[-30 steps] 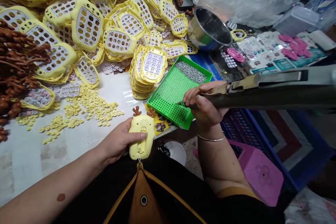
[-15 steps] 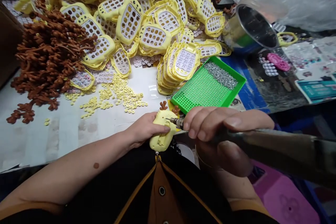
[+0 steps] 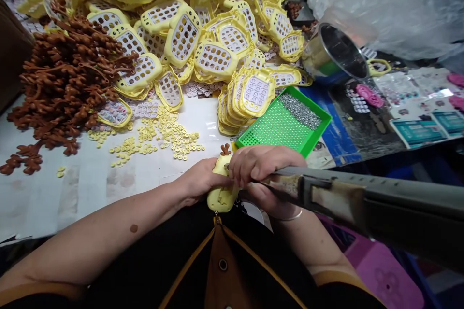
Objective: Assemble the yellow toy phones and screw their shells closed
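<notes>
My left hand [image 3: 203, 179] grips a yellow toy phone [image 3: 222, 199] with brown antlers, its back side facing up, close to my body. In my right hand [image 3: 266, 174] is a long power screwdriver [image 3: 326, 193], held almost level with its tip pointing left at the toy's back. My fingers cover the bit and the toy's right side, so the contact point is hidden. Just beyond my right hand lies a green perforated tray [image 3: 268, 128] holding a heap of small silver screws [image 3: 300, 111]. A stack of yellow front shells [image 3: 250, 96] stands against the tray.
Many yellow shells [image 3: 181, 34] are piled at the back. Brown antler parts [image 3: 68, 77] heap up at the left, with small yellow buttons [image 3: 163, 130] scattered nearby. A metal pot [image 3: 337, 53], clear plastic bags [image 3: 380, 14] and printed sheets [image 3: 416, 106] lie to the right.
My right hand and the screwdriver have moved left, onto the toy, and now cover its right antler. My left hand keeps its hold. The view has shifted slightly.
</notes>
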Demonstrator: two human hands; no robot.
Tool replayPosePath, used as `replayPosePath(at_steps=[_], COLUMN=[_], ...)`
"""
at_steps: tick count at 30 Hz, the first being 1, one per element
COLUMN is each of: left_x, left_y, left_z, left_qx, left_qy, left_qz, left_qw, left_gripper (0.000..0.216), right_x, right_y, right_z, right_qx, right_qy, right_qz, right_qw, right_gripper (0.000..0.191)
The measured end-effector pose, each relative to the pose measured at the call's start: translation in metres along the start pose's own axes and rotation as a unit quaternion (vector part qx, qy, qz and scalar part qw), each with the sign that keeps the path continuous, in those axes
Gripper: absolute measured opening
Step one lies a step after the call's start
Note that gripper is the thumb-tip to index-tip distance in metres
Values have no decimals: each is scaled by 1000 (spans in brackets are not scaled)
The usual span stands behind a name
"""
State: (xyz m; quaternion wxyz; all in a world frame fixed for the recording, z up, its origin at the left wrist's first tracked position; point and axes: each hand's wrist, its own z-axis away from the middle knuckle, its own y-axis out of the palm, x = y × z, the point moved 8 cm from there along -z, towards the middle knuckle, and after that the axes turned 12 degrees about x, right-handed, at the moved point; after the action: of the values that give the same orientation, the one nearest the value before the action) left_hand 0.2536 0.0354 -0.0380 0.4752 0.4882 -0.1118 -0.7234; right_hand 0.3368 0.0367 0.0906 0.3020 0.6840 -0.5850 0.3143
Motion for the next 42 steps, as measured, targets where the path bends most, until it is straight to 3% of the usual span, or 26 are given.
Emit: replayPosePath(at_steps=[5,9,11,14,17,21,30,36,42], left_x=[0,1,1,-4,-9,-9,-7,-7,-15], left_y=[0,1,0,-6,-10,-11,-13,-12,-10], left_z=[0,1,2,6,9,6,1,-1,0], left_qx=[10,18,18,-7,-38,-62,-53,-48,-83], left_qy=[3,-4,-2,28,50,45,53,54,118], left_qz=[-24,-3,37,99,133,122,119,119,132], left_qw=[1000,1000,999,995,989,990,990,990,981], left_gripper=[23,28,32,38,52,65,65,64,58], right_x=[4,25,40,46,31,6,-3,-10,27], right_y=[2,-8,-23,-65,-100,-121,-130,-125,-108], right_z=[1,3,4,10,19,28,32,31,36], right_qx=[-5,-8,-11,-91,-151,-174,-173,-129,-195], right_qy=[-3,-15,-58,-92,-81,-48,-31,-16,-52], right_qz=[-6,4,14,83,140,153,139,141,112], right_qw=[1000,1000,998,988,975,972,974,981,973], right_gripper=[15,12,15,18,15,13,14,16,16])
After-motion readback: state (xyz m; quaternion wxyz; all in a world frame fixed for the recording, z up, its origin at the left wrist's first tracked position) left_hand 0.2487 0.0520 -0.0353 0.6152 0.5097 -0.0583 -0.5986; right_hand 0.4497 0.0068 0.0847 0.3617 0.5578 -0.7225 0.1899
